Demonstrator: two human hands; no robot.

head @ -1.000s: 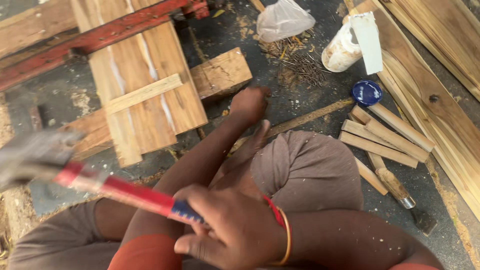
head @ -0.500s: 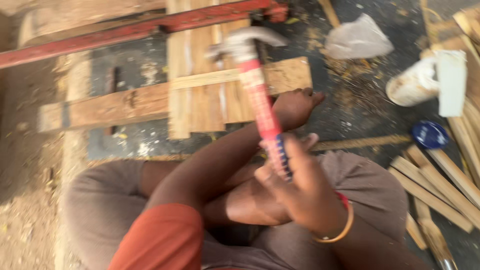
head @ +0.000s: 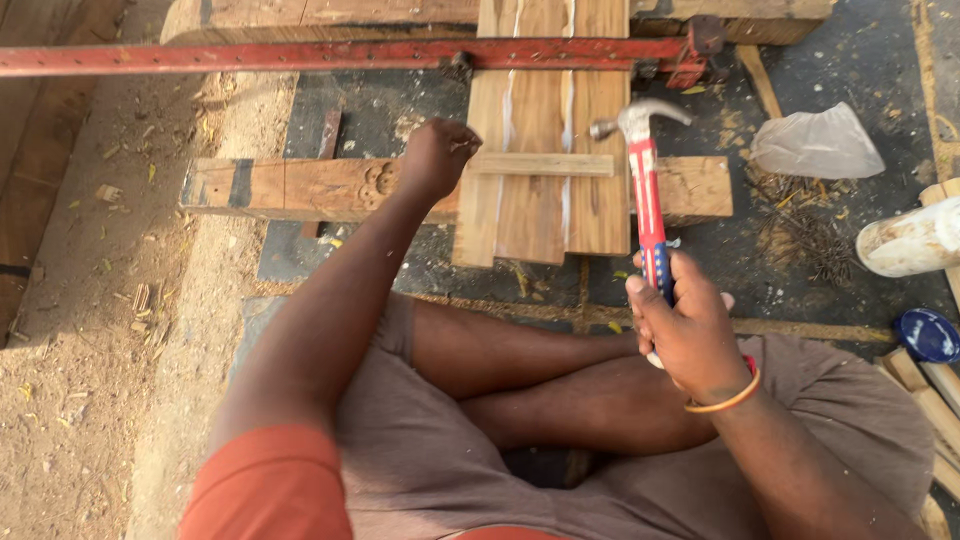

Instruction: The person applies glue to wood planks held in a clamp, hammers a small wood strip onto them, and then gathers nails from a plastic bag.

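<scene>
**Hammer raised over slat on glued boards**

The claw hammer [head: 645, 190], red-handled with a steel head, stands nearly upright, its head just right of a thin cross slat [head: 541, 164] and above the boards. The right hand [head: 688, 325] is wrapped tight round the lower grip (an orange bangle sits at the wrist). The left hand [head: 437, 157] is curled into a loose fist, fingertips pinched together at the slat's left end; what they hold is too small to tell. The slat lies across a panel of pale boards [head: 540, 120], which rests on a carved wooden beam [head: 320, 187] and passes under a red bar clamp [head: 330, 55]. Further right on the floor lie a clear plastic bag [head: 815, 145], a white bottle [head: 910, 242] and a blue lid [head: 928, 335].
</scene>
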